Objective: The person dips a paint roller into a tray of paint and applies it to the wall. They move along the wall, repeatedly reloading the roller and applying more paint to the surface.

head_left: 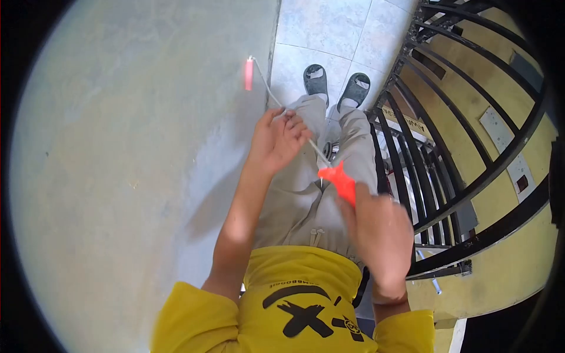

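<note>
My right hand (pixel 379 232) grips the orange handle (pixel 341 181) of a small paint roller. Its thin white metal rod (pixel 288 115) runs up and left to the pink roller sleeve (pixel 249 75), which lies against the grey wall (pixel 135 153). My left hand (pixel 279 138) closes around the rod about midway along it. Both arms come out of yellow sleeves, and my grey trousers and dark sandals (pixel 335 85) show below the hands.
A black metal railing (pixel 447 147) with curved bars stands close on the right, with a yellow stairwell surface behind it. Pale floor tiles (pixel 335 29) lie under my feet. The wall fills the whole left side.
</note>
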The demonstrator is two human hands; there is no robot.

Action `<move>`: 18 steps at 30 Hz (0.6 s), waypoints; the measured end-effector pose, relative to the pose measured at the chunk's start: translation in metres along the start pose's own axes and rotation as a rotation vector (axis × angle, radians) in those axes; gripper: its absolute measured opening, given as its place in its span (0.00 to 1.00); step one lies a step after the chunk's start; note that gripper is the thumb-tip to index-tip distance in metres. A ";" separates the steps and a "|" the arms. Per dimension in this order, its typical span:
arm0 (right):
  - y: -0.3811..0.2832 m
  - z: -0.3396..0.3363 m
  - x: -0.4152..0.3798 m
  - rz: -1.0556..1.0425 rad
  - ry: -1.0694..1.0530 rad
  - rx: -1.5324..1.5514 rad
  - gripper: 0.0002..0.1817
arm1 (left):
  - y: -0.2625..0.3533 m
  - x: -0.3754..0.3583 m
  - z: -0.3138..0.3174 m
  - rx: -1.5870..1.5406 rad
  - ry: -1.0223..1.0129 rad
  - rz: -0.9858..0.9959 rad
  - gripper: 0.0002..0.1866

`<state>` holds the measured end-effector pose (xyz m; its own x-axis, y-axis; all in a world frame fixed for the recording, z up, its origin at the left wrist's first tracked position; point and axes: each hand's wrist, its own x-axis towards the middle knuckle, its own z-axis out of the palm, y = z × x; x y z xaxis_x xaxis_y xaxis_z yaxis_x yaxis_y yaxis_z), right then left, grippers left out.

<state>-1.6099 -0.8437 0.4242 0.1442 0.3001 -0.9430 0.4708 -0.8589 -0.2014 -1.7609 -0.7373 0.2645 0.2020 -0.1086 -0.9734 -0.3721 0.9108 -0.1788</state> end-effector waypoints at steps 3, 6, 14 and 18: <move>0.009 0.023 0.032 -0.009 0.007 0.104 0.17 | 0.006 0.039 -0.035 -0.025 -0.053 -0.040 0.13; 0.039 0.102 0.170 -0.083 0.093 0.166 0.17 | 0.048 0.217 -0.088 0.052 -0.021 -0.043 0.13; 0.067 0.115 0.264 -0.210 0.080 0.193 0.17 | 0.059 0.305 -0.090 0.020 0.084 -0.030 0.13; 0.060 0.059 0.082 -0.098 -0.087 0.240 0.17 | -0.016 0.080 -0.068 -0.037 -0.026 -0.002 0.11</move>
<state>-1.6216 -0.8951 0.3190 0.0275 0.3590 -0.9329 0.2572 -0.9044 -0.3405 -1.8004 -0.7881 0.1798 0.2257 -0.1000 -0.9690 -0.4044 0.8953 -0.1866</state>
